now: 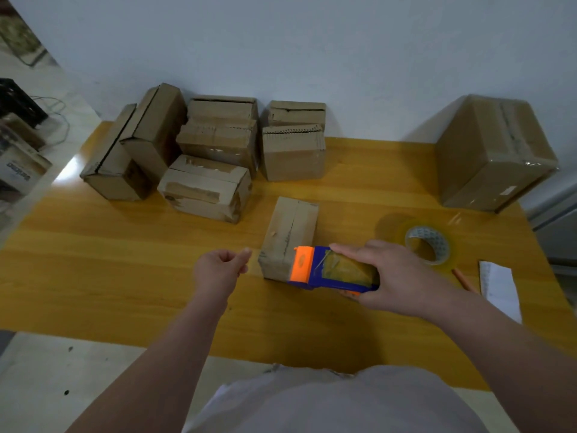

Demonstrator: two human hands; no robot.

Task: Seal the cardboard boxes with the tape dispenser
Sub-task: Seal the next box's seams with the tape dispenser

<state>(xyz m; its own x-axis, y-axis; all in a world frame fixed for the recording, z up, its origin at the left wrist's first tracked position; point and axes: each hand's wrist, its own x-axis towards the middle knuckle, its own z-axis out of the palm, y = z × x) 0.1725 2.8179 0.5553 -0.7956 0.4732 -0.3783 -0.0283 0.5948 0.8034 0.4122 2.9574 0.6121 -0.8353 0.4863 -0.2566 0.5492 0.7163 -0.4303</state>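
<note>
On the table [93, 276], box [288, 232] sits seam-up, tape dispenser [331, 270] at its near end gripped by right hand [396, 276], left hand [218, 270] curled empty beside it; taping looks about to start, next steady box, pull along seam.

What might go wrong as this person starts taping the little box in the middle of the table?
1. The left hand is curled beside the small box and seems not to touch it, so the light box may slide when the tape dispenser drags across it.
2. The right hand holds the dispenser at the box's near right corner, off the centre seam, so the tape may go on crooked and miss the gap.
</note>
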